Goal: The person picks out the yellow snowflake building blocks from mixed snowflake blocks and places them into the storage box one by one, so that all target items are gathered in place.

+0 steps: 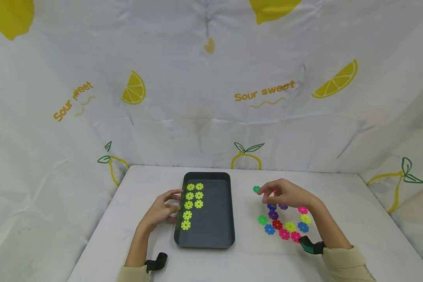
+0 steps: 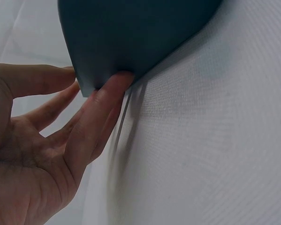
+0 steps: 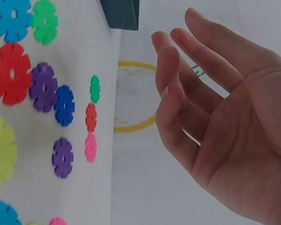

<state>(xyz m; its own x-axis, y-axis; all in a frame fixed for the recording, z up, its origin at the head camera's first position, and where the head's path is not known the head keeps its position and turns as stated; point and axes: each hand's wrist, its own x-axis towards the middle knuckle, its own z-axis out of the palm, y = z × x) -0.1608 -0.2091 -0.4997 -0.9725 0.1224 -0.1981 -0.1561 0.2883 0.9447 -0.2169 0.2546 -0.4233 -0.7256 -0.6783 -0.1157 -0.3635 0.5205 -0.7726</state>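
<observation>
My left hand (image 1: 161, 211) is at the left side of a dark rectangular tray (image 1: 216, 239), fingers fairly straight. In the left wrist view its fingertips (image 2: 124, 79) touch the tray's outer wall, with the thumb at the edge. Yellow-green flower-shaped plastic discs (image 1: 188, 205) lie in the tray in two columns, the left one longer. My right hand (image 1: 285, 193) hovers over a loose scatter of coloured flower discs (image 1: 277, 224) on the table. Its fingers are loosely bent, and the right wrist view shows nothing between them.
The scattered discs are red, pink, purple, blue, green and yellow; a green disc (image 1: 256, 189) lies at their far left. Behind the white table (image 1: 155, 180) hangs a white cloth (image 1: 183, 137) printed with lemons. Each wrist wears a dark camera band (image 1: 156, 262).
</observation>
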